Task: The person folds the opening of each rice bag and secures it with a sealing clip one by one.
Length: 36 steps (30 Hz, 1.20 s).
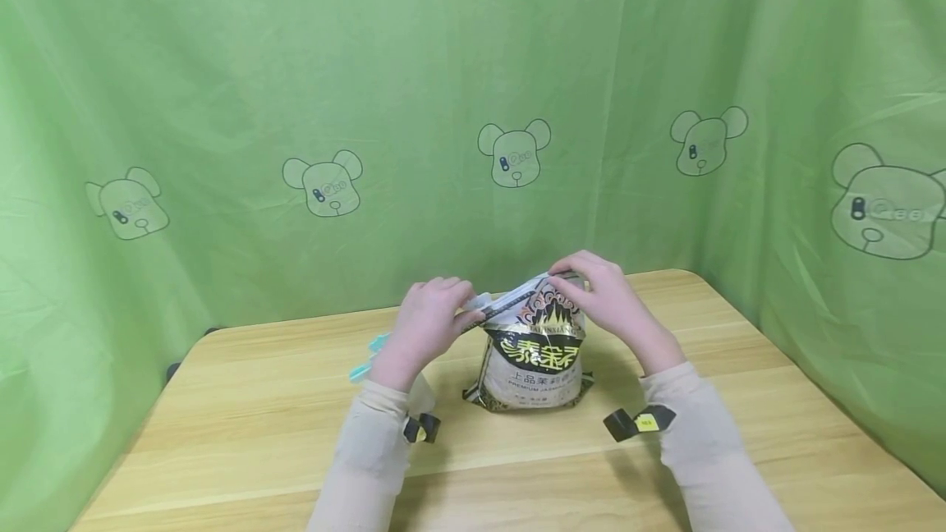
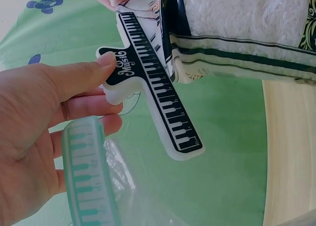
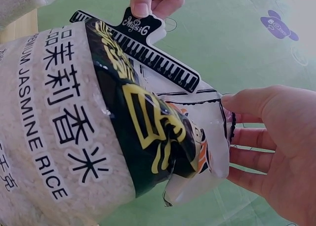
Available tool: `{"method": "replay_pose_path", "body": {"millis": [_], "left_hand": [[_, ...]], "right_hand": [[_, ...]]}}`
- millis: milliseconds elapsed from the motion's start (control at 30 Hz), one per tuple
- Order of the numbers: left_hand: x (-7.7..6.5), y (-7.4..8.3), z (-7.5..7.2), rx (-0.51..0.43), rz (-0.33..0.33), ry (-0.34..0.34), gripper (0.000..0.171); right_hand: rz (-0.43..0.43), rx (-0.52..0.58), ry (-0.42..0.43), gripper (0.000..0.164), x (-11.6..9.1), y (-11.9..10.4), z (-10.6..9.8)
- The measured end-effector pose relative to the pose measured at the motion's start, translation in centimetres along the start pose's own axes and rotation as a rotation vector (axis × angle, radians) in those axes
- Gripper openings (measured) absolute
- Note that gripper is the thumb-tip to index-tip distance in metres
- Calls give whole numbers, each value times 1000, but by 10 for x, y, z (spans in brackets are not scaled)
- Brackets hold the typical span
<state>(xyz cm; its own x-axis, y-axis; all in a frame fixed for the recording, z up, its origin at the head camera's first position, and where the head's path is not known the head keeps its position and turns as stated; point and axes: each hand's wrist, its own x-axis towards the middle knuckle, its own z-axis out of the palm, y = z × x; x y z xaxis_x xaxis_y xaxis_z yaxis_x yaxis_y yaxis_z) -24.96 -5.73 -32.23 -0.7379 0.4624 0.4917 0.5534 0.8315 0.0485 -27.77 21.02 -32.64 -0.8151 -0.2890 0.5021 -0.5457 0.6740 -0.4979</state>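
Note:
A bag of jasmine rice with a black and yellow label stands on the table between both hands. My left hand pinches the handle of a black-and-white piano-key bag clip between thumb and fingers. In the right wrist view, the long keyboard bar of the clip lies along the bag's upper edge. At the other end of that edge, my right hand pinches the top corner of the bag, thumb on one side and fingers on the other.
A teal piano-key clip sits on a clear plastic bag beside my left hand, partly hidden by it in the head view. The wooden table ends against a green curtain with bear-head prints.

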Motion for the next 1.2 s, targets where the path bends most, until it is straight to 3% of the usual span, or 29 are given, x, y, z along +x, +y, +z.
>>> {"method": "replay_pose_path", "body": {"millis": [567, 933, 1200], "left_hand": [[1, 11, 5, 36, 32, 87, 24], [1, 13, 6, 44, 23, 84, 26], [1, 11, 4, 1, -30, 18, 29]], "right_hand": [[3, -7, 5, 20, 0, -2, 1], [2, -6, 7, 20, 0, -1, 0], [4, 6, 3, 19, 0, -1, 0]]}}
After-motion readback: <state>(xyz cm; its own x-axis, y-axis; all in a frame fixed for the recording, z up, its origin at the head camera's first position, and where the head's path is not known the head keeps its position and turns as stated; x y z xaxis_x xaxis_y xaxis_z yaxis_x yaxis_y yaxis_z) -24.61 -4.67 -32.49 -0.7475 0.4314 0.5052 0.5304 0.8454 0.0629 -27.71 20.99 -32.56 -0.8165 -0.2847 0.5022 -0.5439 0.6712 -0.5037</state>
